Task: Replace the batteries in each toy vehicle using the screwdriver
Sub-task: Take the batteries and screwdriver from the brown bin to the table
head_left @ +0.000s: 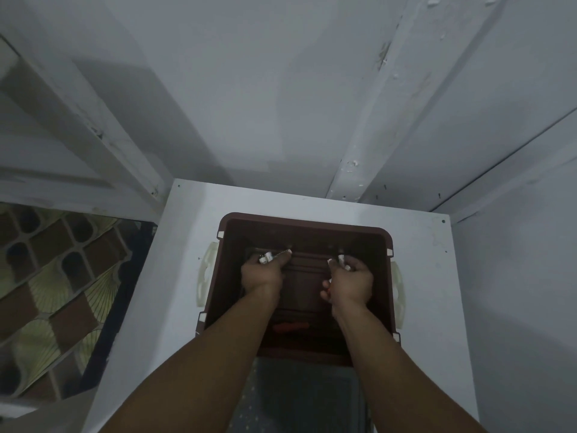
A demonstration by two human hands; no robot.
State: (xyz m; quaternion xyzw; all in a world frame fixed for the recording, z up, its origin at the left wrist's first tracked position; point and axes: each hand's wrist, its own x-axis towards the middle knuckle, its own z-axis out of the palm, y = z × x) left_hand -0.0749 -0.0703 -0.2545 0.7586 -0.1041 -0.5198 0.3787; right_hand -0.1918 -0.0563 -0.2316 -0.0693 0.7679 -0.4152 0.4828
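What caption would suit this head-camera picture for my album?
Left hand and right hand each grip small pale items inside a brown bin on a white table.

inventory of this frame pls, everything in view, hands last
bin: 1, dark brown with cream side handles, on the table
table: 1, white, in the wall corner
orange-red object: 1, on the bin floor, near side; too dim to identify
pale items: silver-white, some in each hand, count unclear
patterned fabric: 1, brown and yellow-green, left of the table
left hand: inside the bin, grips pale items
right hand: inside the bin, grips pale items
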